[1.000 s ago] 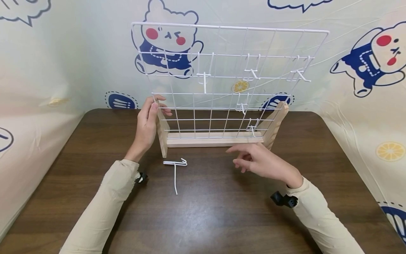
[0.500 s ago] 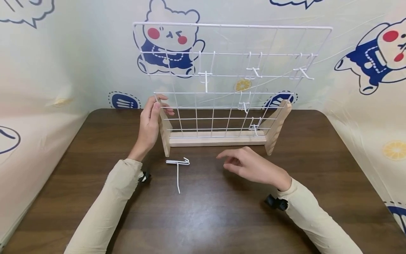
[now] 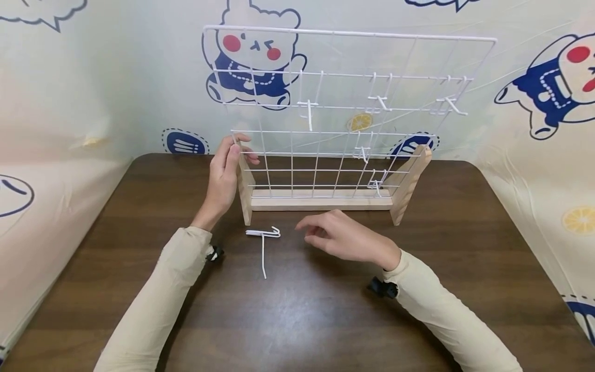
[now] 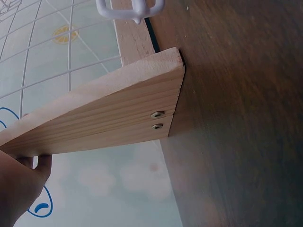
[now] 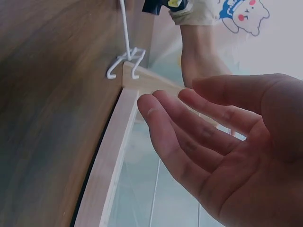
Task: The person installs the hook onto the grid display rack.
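Observation:
A white wire grid rack (image 3: 350,33) with a wooden stand is upright on the table. My left hand (image 3: 223,175) holds the top of its left wooden side (image 3: 245,201), thumb in front and fingers behind; the left wrist view shows this side (image 4: 118,106) from outside. On the table in front lies a loose white wire hook (image 3: 263,233), its long prong toward me. My right hand (image 3: 346,237) is to the right of that hook, holding nothing, fingers loosely bent toward it. In the right wrist view, the hook's two bent ends (image 5: 112,74) appear beyond the fingertips.
Several white hooks hang on the grid, among them an upper-left one (image 3: 310,114) and a lower-right one (image 3: 376,186). The stand's right side (image 3: 411,183) and bottom bar (image 3: 321,201) rest on the brown table (image 3: 302,320). A patterned cloth (image 3: 153,77) hangs behind.
My right hand has moved left from in front of the rack's right side, closer to the loose hook. The left hand keeps its hold, and the head view has shifted slightly.

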`<action>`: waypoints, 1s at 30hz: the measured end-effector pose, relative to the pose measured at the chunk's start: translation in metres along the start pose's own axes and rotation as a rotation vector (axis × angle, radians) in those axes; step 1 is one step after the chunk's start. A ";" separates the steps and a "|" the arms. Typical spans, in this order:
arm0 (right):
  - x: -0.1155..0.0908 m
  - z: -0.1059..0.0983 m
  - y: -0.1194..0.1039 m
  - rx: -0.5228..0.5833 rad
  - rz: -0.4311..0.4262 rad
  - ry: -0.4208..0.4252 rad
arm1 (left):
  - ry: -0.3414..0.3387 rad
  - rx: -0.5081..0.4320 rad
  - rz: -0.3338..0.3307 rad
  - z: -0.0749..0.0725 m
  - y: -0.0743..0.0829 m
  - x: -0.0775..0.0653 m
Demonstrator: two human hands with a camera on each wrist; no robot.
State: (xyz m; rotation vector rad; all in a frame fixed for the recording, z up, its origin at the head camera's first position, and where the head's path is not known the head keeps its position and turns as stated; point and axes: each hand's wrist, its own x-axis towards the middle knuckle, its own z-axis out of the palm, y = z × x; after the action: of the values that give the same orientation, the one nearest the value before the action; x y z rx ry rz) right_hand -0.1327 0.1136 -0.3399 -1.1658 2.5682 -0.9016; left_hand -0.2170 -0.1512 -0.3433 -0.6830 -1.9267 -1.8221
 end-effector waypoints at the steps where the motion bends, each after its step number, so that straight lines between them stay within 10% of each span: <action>1: 0.003 0.001 -0.001 -0.002 -0.011 -0.001 | 0.000 0.003 0.001 0.001 0.004 0.000; 15: 0.036 0.022 -0.005 0.016 -0.075 -0.033 | -0.004 0.009 0.004 0.004 0.010 0.000; 20: 0.046 0.030 -0.011 0.004 -0.097 -0.059 | -0.001 0.007 0.010 -0.001 -0.010 0.001; 30: 0.061 0.056 -0.029 -0.190 -0.093 -0.093 | -0.001 0.013 0.022 -0.001 -0.008 0.001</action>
State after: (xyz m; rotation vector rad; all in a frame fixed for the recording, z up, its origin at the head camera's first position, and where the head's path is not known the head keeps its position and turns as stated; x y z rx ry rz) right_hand -0.1337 0.0286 -0.3626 -1.3538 2.5877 -0.6150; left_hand -0.2225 -0.1529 -0.3495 -0.6980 -1.9223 -1.7954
